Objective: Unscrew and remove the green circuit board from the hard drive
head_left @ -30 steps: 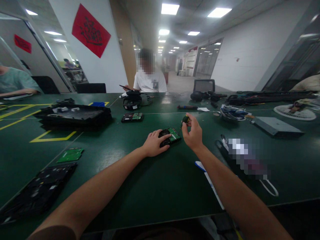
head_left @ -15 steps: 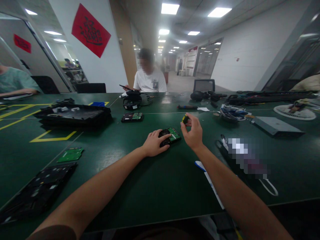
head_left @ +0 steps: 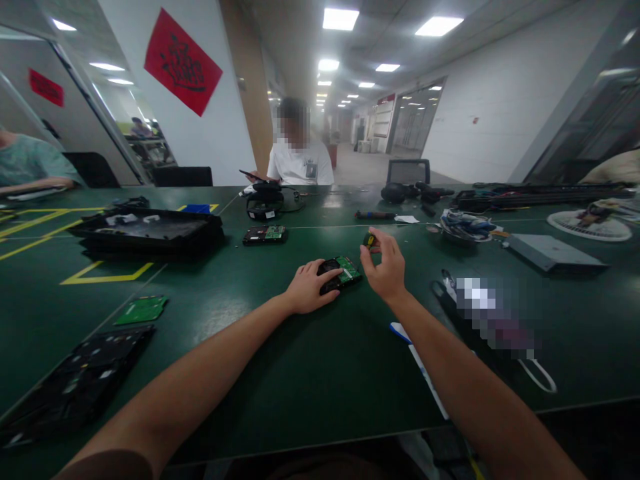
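Observation:
A black hard drive with a green circuit board [head_left: 344,272] lies on the green table [head_left: 310,360] in front of me. My left hand [head_left: 309,288] rests on its near left end, fingers curled over the casing, holding it down. My right hand [head_left: 385,267] hovers just right of the drive, its fingertips pinched on the black and yellow handle of a small screwdriver [head_left: 369,241], which stands above the drive's far right corner.
A second hard drive [head_left: 265,234] and a black tray [head_left: 145,232] lie further back on the left. A loose green board [head_left: 141,310] and a black panel [head_left: 75,387] lie near left. A person in a white shirt [head_left: 300,163] sits opposite. Cables [head_left: 463,225] and a grey box [head_left: 553,252] lie at right.
My right hand has turned the screwdriver handle slightly between its fingertips and dropped a little. My left hand and the drive have stayed put.

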### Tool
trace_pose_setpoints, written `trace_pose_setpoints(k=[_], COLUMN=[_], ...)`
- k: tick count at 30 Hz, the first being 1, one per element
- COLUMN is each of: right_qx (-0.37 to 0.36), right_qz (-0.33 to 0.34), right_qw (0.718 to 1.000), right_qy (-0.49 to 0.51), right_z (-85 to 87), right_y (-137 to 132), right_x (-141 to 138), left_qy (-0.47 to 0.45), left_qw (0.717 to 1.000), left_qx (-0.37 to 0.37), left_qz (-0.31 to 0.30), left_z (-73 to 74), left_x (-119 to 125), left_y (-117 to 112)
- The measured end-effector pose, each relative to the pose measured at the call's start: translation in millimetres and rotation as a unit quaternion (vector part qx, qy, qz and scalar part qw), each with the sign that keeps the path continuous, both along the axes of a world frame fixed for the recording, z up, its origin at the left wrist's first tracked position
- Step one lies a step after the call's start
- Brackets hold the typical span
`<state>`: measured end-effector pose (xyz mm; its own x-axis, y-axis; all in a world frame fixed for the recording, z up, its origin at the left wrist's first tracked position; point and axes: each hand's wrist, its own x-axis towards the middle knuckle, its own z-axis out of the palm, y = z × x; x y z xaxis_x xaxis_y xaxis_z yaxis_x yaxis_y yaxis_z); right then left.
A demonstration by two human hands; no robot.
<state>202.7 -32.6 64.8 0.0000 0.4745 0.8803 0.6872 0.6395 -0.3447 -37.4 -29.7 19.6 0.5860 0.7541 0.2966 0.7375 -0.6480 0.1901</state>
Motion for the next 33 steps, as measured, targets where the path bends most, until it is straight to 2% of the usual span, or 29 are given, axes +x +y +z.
trace_pose_setpoints(k=[33], right_qx=[-0.01], right_qz=[0.003], right_qw=[1.0], right_qy=[0.021], right_z=[1.8], right_y=[-0.2], right_x=[-1.1], left_qy=[0.0], left_qw=[1.0], left_qx=[-0.004], left_qz=[0.002], left_z=[-0.2], left_x=[-0.3], left_y=[0.4])
